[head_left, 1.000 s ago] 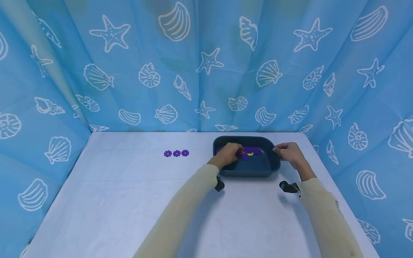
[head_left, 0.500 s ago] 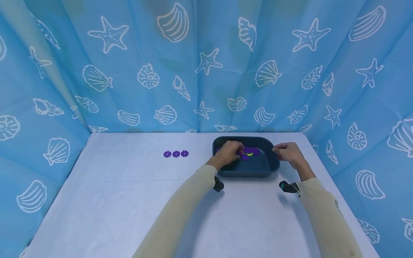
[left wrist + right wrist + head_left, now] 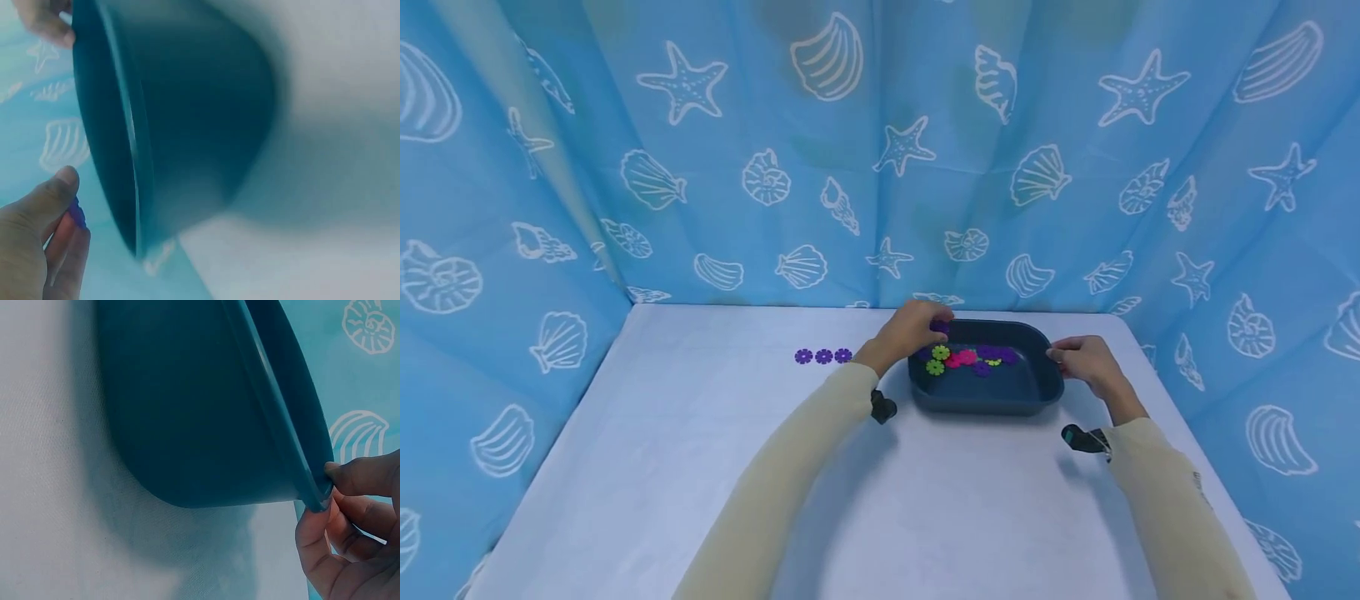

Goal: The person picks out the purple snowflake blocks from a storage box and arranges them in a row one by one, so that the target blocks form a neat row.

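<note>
My left hand (image 3: 910, 329) is raised over the left rim of a dark blue-grey basin (image 3: 985, 407). Between its thumb and fingers it pinches a purple flower-shaped disc (image 3: 77, 213), notched around its edge. My right hand (image 3: 1087, 362) grips the basin's right rim, thumb on top and fingers curled below, as the right wrist view shows. Inside the basin lie several more flower discs: yellow-green ones (image 3: 935, 367) at the left, pink ones (image 3: 967, 357) in the middle and purple ones (image 3: 1007, 357) further right.
On the white-covered table (image 3: 700, 467), three purple flower discs (image 3: 823, 357) lie in a row left of the basin. A blue curtain (image 3: 715, 200) with white shells and starfish encloses the back and both sides.
My left hand has risen out of the basin toward its left rim, bringing up a purple flower disc and uncovering the yellow-green and pink ones. My right hand keeps its grip on the rim.
</note>
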Demonstrator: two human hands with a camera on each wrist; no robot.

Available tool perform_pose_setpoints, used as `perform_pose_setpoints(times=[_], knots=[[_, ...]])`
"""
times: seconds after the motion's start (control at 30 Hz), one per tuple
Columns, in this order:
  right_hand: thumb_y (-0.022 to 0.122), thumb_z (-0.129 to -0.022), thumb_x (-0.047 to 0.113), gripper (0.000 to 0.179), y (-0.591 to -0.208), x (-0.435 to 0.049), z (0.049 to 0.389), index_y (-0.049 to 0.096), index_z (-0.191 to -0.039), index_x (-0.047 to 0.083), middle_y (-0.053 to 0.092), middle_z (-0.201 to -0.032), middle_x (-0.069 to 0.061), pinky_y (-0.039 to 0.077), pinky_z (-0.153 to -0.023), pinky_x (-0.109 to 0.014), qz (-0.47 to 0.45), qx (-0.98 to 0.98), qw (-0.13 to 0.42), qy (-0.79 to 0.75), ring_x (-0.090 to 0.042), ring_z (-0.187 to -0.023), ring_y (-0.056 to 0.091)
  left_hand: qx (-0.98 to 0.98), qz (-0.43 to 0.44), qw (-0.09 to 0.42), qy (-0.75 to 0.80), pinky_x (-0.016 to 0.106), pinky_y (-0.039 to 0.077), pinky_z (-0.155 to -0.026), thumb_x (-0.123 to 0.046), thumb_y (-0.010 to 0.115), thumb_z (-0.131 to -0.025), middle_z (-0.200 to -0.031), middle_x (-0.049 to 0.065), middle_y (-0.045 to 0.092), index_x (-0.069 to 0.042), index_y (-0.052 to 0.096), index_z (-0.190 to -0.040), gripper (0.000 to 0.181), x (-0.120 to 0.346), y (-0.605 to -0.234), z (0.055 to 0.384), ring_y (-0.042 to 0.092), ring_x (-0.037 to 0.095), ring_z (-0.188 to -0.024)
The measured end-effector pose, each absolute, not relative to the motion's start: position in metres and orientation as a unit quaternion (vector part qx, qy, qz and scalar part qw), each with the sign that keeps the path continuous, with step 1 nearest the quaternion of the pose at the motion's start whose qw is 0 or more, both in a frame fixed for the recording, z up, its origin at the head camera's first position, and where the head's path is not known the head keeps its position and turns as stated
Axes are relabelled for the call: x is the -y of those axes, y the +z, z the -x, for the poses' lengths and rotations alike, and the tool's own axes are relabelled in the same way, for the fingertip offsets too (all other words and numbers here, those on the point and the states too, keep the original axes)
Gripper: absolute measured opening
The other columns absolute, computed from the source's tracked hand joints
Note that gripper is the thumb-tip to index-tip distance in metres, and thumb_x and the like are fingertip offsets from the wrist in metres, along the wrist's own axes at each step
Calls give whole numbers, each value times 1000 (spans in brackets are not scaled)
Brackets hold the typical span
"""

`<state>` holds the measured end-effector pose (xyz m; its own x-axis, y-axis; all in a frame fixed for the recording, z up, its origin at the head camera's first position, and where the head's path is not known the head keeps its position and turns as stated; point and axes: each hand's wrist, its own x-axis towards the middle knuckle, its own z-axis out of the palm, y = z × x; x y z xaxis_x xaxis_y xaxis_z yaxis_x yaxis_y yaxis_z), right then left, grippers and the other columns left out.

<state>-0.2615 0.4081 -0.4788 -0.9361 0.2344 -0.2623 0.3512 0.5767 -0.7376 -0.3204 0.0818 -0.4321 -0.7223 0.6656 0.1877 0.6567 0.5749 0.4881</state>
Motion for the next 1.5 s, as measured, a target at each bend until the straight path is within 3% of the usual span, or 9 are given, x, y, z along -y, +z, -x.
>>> perform_pose_setpoints(times=[0.13, 0.27, 0.43, 0.7, 0.97, 1.13, 1.5], knots=[[57, -98, 22, 42, -473, -404, 257, 55, -128, -7, 57, -119, -25, 56, -81, -48, -182, -887, 66, -420, -32, -94, 61, -893, -357, 6, 274, 30, 48, -98, -14, 74, -88, -118, 5, 68, -7, 67, -122, 36, -57, -426, 325, 61, 18, -110], [57, -97, 21, 42, -469, -404, 252, 54, -128, -8, 57, -119, -26, 56, -83, -48, -181, -886, 65, -421, -33, -93, 61, -902, -333, 1, 274, 30, 51, -94, -12, 75, -87, -114, 5, 68, -7, 67, -120, 34, -30, -428, 329, 62, 18, -105], [50, -101, 19, 44, -459, -400, 242, 48, -133, -11, 50, -127, -31, 52, -93, -47, -173, -883, 81, -428, -39, -104, 57, -920, -286, 14, 266, 31, 50, -94, -13, 75, -87, -113, 3, 67, -9, 66, -122, 36, 7, -437, 333, 62, 18, -106], [50, -101, 21, 45, -460, -403, 242, 48, -133, -11, 51, -126, -30, 54, -90, -44, -175, -887, 80, -420, -37, -103, 58, -944, -224, 27, 241, 38, 48, -99, -10, 74, -87, -116, 8, 67, -4, 66, -123, 37, 68, -455, 330, 60, 25, -112], [56, -98, 23, 43, -467, -405, 249, 54, -128, -9, 56, -120, -26, 54, -86, -49, -184, -887, 68, -417, -32, -94, 61, -958, -172, 41, 227, 41, 46, -101, -8, 75, -85, -117, 11, 67, -4, 65, -123, 39, 115, -475, 323, 59, 28, -116], [52, -100, 22, 47, -459, -398, 243, 49, -132, -12, 52, -125, -31, 55, -88, -43, -163, -885, 79, -429, -36, -100, 59, -961, -135, 52, 234, 43, 44, -103, -6, 76, -84, -116, 11, 67, -4, 66, -122, 39, 133, -482, 319, 58, 29, -118], [53, -99, 20, 42, -458, -391, 248, 52, -129, -10, 55, -120, -28, 54, -89, -47, -172, -884, 73, -429, -36, -97, 60, -961, -117, 53, 246, 43, 46, -101, -7, 77, -84, -113, 11, 68, -4, 66, -121, 38, 149, -485, 317, 60, 30, -114]])
